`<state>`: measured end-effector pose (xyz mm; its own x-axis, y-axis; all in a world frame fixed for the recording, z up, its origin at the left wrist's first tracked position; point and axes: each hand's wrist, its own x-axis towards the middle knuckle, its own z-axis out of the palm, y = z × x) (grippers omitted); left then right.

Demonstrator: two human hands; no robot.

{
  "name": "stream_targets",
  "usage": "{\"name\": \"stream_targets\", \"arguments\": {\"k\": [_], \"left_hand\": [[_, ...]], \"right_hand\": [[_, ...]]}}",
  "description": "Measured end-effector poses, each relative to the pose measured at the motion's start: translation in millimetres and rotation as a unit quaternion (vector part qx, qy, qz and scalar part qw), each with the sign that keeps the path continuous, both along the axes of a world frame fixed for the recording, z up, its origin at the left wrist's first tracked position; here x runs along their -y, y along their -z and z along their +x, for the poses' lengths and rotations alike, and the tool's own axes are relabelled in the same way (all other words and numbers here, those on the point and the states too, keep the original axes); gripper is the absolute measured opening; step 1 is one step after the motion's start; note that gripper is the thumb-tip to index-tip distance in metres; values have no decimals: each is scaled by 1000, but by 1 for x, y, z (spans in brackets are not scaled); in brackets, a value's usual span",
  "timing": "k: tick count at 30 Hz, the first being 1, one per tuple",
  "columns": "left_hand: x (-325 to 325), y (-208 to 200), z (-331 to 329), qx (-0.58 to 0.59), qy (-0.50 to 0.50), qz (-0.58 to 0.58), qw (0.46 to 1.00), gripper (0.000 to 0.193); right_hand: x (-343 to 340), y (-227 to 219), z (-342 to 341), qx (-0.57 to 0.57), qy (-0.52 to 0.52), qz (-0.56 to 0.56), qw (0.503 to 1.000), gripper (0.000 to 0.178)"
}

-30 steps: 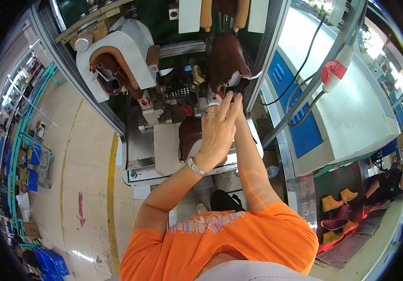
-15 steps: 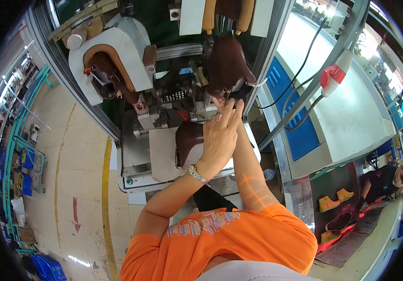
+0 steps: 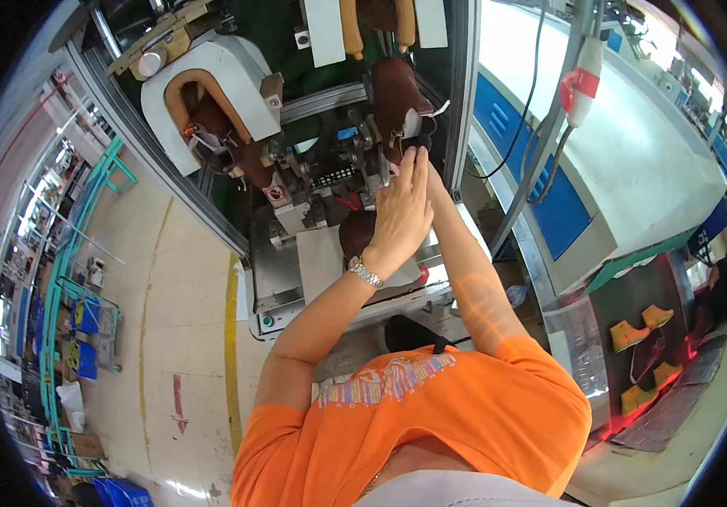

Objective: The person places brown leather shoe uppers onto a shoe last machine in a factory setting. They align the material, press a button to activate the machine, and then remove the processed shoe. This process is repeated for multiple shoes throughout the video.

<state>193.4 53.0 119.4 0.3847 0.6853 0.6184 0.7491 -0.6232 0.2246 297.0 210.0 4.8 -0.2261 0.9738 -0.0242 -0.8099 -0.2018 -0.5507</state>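
Brown leather, the boot (image 3: 393,89) still sits far, right of the white arch (image 3: 249,68), your left hand (image 3: 404,211) staying straight-fingered at its near end, your right hand's (image 3: 434,176) grip untellable, so handling apparently continues.

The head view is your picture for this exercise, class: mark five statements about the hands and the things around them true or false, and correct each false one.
1. The left hand has its fingers stretched out toward the lower end of a brown boot. True.

2. The wristwatch is on the right wrist. False: the wristwatch is on the left wrist.

3. A red-and-white plug hangs to the right of the hands. True.

4. The person at work wears a blue shirt. False: the shirt is orange.

5. A red arrow marks the floor on the picture's left side. True.
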Motion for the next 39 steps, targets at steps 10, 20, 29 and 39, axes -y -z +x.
{"name": "stream_targets", "arguments": {"k": [10, 20, 29, 39], "left_hand": [[10, -11, -7, -51, 0, 34, 998, 69], [1, -8, -11, -45, -22, 56, 997, 61], [30, 15, -132, 255, 9, 50, 965, 33], [11, 16, -214, 410, -128, 101, 897, 27]], "right_hand": [[-27, 29, 11, -31, -40, 69, 996, 25], [-31, 43, 0, -28, -18, 48, 998, 21], [104, 164, 150, 742, 322, -56, 585, 51], [106, 223, 137, 658, 228, -333, 636, 74]]}}
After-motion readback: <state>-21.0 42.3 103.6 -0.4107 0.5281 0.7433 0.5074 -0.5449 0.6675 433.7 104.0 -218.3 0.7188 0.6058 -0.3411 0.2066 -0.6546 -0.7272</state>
